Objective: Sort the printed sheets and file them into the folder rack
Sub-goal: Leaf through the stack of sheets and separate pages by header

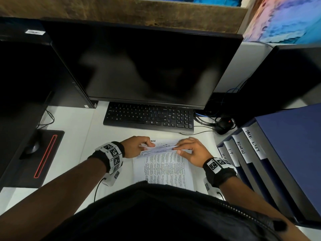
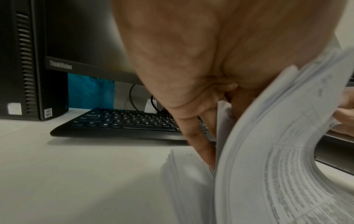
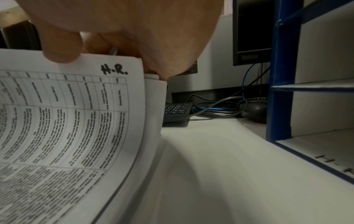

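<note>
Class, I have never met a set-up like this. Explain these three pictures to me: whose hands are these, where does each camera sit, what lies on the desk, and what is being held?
No machine here: a person works with bare hands and wears three cameras. The head view looks down at the desk; the other two look along each wrist. The left hand and right hand both hold the curled far end of a stack of printed sheets, leafing through it. In the right wrist view the top sheet is marked "H.R." by hand. Beyond lie a black keyboard and a dark monitor. On the right stands the blue folder rack, with slots labelled H.R., I.T., ADMIN and TASK LIST.
</note>
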A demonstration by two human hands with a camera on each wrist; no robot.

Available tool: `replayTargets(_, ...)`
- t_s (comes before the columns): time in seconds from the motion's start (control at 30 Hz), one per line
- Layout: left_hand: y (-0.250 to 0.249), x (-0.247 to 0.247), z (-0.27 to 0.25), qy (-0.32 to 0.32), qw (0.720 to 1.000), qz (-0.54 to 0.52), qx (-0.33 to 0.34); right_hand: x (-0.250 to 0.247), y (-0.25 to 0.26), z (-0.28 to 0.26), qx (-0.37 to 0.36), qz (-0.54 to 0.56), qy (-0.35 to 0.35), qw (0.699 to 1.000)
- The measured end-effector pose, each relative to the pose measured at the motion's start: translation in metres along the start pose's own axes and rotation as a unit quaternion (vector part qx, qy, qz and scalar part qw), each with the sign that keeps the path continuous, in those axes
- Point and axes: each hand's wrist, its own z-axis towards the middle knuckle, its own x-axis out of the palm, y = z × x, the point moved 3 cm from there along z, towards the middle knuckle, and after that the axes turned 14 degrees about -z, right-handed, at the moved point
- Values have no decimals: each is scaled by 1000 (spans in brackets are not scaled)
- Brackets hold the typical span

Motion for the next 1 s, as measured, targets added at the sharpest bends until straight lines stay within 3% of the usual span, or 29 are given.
replayTargets(0.1,0,0,1,8,1000,-4,-1,-2,-1,2,-10,-57,3,998)
replayTargets(0.2,-1,-2,2,6,1000,2,-12,-2,0,3,8,-23,22,999)
replayTargets(0.4,1,-2,2,22,1000,-9,-11,-2,3,1,-2,30,-10,999)
replayTargets(0.67,-3,-6,4,31,998,-41,-43,-7,3,5,48,58,33,997)
replayTargets(0.8,2,-18,10,-85,985,-130,-72,-10,4,5,56,75,28,995)
replayTargets(0.87,13,-23,10,-149,976,-105,-119,-9,5,4,56,77,30,995)
replayTargets(1.0,26,-15,16,-132,976,-62,-161,-6,9,4,36,76,27,996)
